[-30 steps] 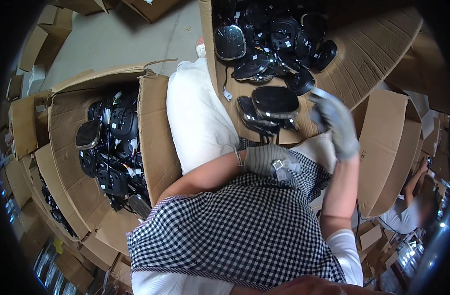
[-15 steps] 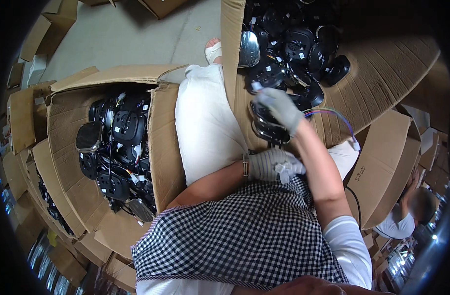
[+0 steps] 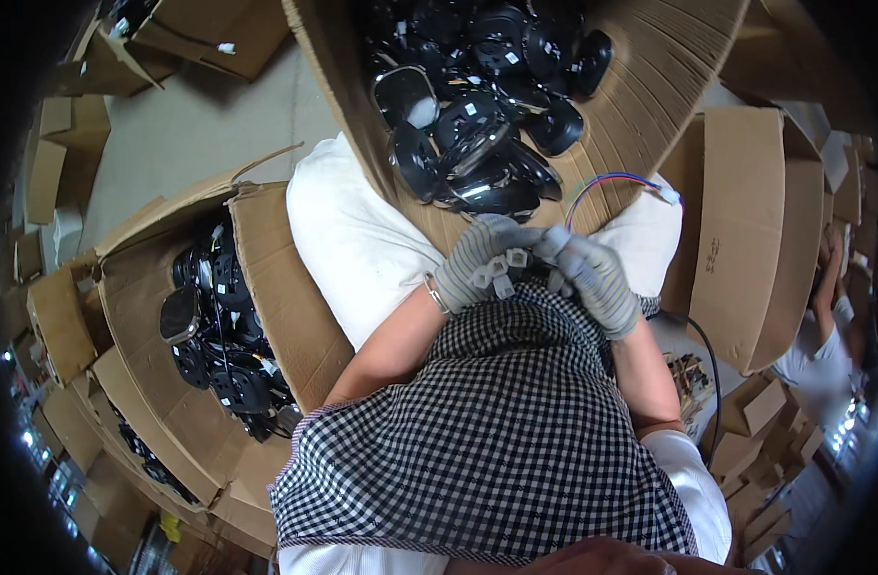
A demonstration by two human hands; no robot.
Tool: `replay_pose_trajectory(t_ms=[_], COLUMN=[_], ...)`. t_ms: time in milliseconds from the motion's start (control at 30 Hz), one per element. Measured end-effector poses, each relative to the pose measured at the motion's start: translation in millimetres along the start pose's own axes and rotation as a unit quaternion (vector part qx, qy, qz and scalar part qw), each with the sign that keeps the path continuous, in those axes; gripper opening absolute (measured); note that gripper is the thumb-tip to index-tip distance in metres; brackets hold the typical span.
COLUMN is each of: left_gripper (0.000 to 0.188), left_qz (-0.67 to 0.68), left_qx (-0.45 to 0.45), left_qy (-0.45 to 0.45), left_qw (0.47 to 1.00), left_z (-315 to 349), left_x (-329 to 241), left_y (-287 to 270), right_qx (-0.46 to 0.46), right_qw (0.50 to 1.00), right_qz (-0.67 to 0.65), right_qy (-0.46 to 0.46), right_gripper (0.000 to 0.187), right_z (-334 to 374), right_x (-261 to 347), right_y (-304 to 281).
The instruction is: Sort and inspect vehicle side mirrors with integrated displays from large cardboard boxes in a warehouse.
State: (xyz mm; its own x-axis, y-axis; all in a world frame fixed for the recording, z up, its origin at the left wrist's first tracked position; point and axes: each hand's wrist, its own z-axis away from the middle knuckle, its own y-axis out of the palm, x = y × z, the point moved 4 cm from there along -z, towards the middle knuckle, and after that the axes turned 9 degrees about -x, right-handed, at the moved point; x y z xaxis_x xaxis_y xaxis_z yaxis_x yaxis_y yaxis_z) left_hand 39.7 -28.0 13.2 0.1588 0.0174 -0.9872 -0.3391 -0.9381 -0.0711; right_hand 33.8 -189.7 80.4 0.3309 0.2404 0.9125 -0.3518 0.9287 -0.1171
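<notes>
My left hand, in a striped knit glove, is curled round several small white plug connectors in front of my apron. Close against its fingertips is my gloved right hand, its fingers bent together. From those right fingers a thin bundle of coloured wires arcs up and right to a white plug over my right knee. What lies between the two sets of fingertips is hidden. Just beyond my hands, black mirror units are heaped in a tilted cardboard box.
At left stands an open carton of black mirror units with wires and white plugs. A folded-open carton is on the right, a black cable beside it. Another person is at the far right.
My right hand has come back from the mirror heap to meet my left hand at my lap, bringing the wire bundle along. The whole view has shifted.
</notes>
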Motion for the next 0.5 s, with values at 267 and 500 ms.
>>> replay_pose_trajectory(t_ms=[267, 500], left_gripper=[0.027, 0.028], left_qz=[-0.031, -0.081], left_qx=[-0.065, -0.084], left_qy=[-0.042, -0.042], left_qw=[0.997, 0.992], left_z=[1.6, 8.0], left_x=[5.1, 15.8], left_y=[-4.2, -4.6], right_qx=[-0.064, -0.082], right_qw=[0.988, 0.915], right_qz=[0.133, 0.367], right_qy=[-0.044, -0.143], right_gripper=[0.031, 0.019], right_z=[7.8, -8.1], right_x=[-1.4, 9.1], right_y=[-20.8, 0.5])
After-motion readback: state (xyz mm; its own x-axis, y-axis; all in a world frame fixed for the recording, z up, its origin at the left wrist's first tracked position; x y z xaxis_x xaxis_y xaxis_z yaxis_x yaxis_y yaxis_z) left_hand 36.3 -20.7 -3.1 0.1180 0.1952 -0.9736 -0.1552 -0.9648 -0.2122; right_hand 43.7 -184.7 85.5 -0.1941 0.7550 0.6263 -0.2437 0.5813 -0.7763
